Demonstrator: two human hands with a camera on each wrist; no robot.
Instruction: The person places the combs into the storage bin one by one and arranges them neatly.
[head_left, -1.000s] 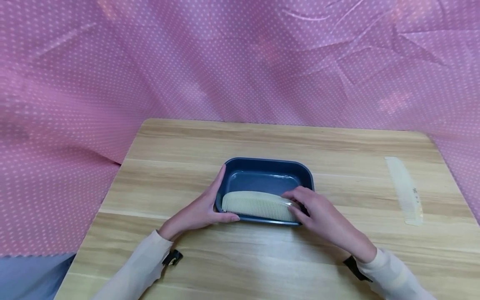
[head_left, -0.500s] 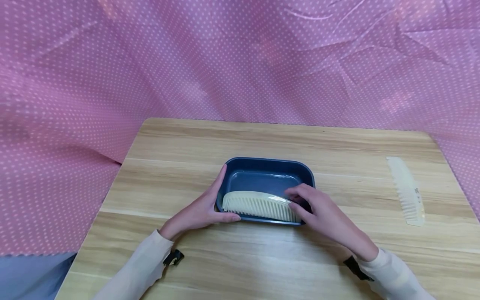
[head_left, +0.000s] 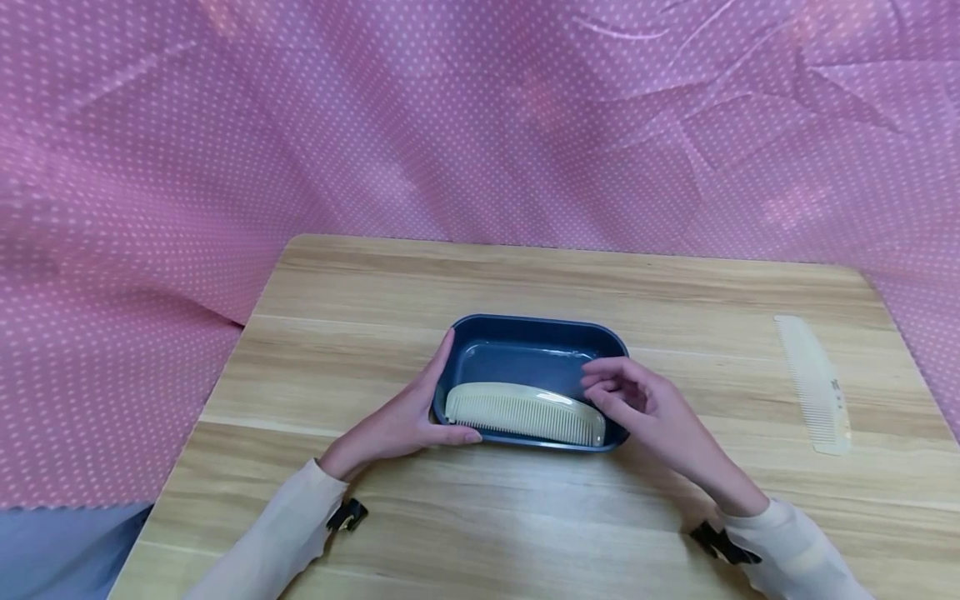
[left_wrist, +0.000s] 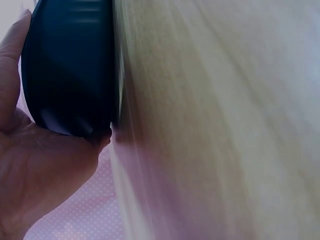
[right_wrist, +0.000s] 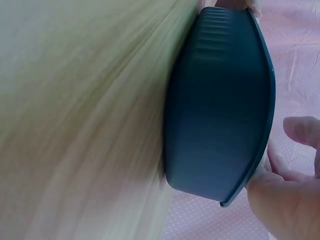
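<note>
A dark blue rectangular dish (head_left: 536, 326) with rounded corners stands on the wooden table. Inside it, along the near wall, a cream-coloured comb (head_left: 525, 411) leans with its teeth toward me. My left hand (head_left: 401, 421) holds the dish's left end, thumb at the near side and fingers along the left wall; the left wrist view shows the palm against the dish wall (left_wrist: 70, 65). Over the dish's right end is my right hand (head_left: 645, 408), its fingers loosely bent and holding nothing, just off the comb's right end. The right wrist view has its thumb (right_wrist: 300, 130) beside the rim.
A second cream comb (head_left: 813, 387), with small dark markings on its spine, lies on the right part of the table (head_left: 360, 283). Pink dotted cloth (head_left: 480, 125) hangs behind and to the left of the table.
My right hand has let go of the comb's right end and drawn back slightly up and right. The comb stays in the dish. My left hand has not moved.
</note>
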